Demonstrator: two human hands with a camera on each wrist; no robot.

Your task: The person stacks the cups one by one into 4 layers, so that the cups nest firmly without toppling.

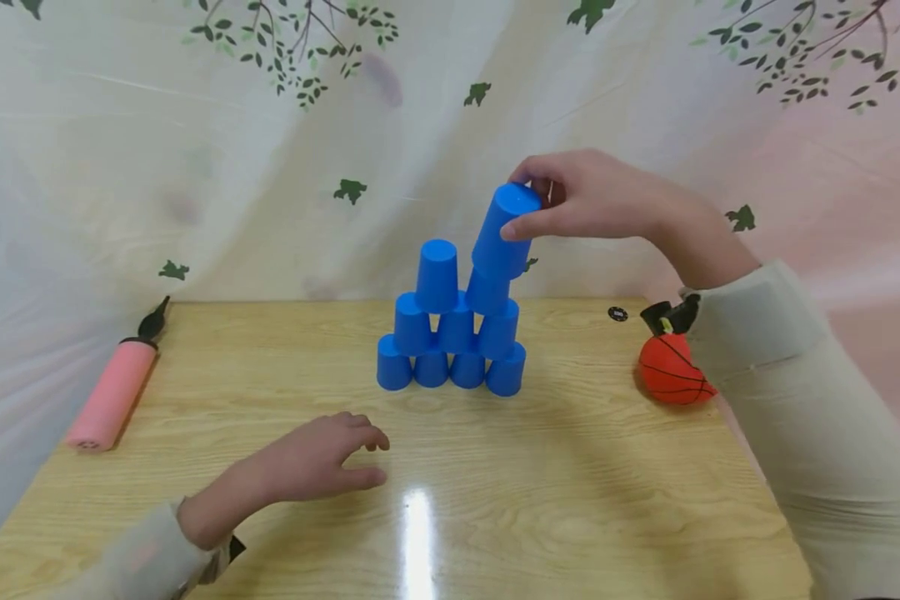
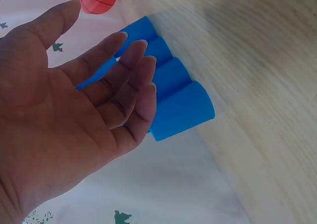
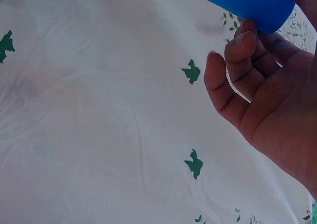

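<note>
Upside-down blue cups [image 1: 431,369] are stacked in a narrowing tower on the wooden table, several in the bottom row and three above them. On the third level stand a left cup [image 1: 437,277] and a right cup [image 1: 487,293]. My right hand [image 1: 592,196] pinches another blue cup [image 1: 500,246] near its closed end, thumb on one side. That cup is tilted and covers the top of the right third-level cup in the head view; contact cannot be told. My left hand [image 1: 322,457], fingers loosely bent and holding nothing, hovers in front of the tower.
A pink hand pump [image 1: 116,396] with a black nozzle lies at the table's left. On the right are a red ball [image 1: 671,371] with black lines, a small black disc [image 1: 617,313] and a black object [image 1: 656,317]. A leaf-patterned curtain [image 1: 270,183] hangs behind.
</note>
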